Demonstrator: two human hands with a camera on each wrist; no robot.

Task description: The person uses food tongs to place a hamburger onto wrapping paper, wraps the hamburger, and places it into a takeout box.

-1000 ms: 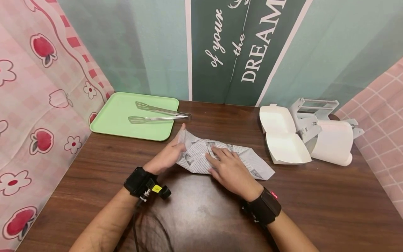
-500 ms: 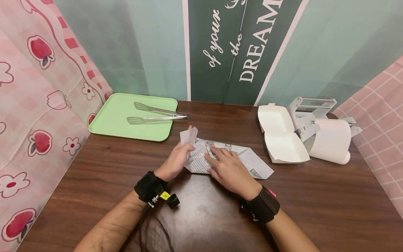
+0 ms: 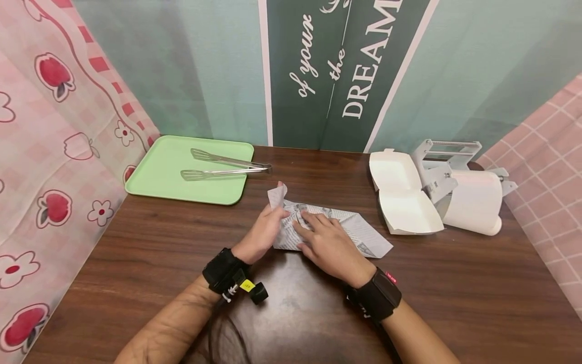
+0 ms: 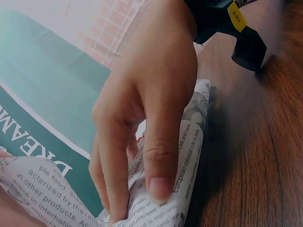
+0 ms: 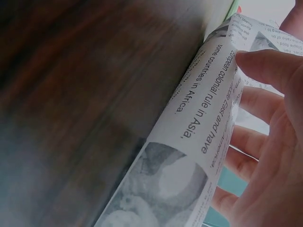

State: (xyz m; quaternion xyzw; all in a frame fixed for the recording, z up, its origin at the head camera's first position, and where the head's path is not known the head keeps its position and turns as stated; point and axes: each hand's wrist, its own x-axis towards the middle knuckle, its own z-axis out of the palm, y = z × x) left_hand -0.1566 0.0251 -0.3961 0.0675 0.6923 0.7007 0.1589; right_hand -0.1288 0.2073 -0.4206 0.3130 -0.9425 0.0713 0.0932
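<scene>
A long flat packet of newsprint-patterned wrapping paper (image 3: 370, 235) lies on the table in the head view; whatever it may contain is hidden. At its left end my left hand (image 3: 261, 232) holds the paper between thumb and fingers, with a loose flap standing up over the fingertips. My right hand (image 3: 332, 250) rests across the middle of the packet and presses it with extended fingers. In the left wrist view the right hand (image 4: 151, 99) comes down onto the printed paper (image 4: 189, 161). The right wrist view shows its spread fingers against the paper's rolled side (image 5: 203, 109).
A green tray (image 3: 159, 172) with metal tongs (image 3: 223, 173) on it stands at the back left. To the right are an open white takeaway box (image 3: 411, 212) and a roll of white paper on a holder (image 3: 473, 202). A printed curtain (image 3: 213, 76) hangs behind the table.
My left hand has moved right along the packet, bringing the left end of the paper up and inward as a fold. The right hand stays pressed on the middle.
</scene>
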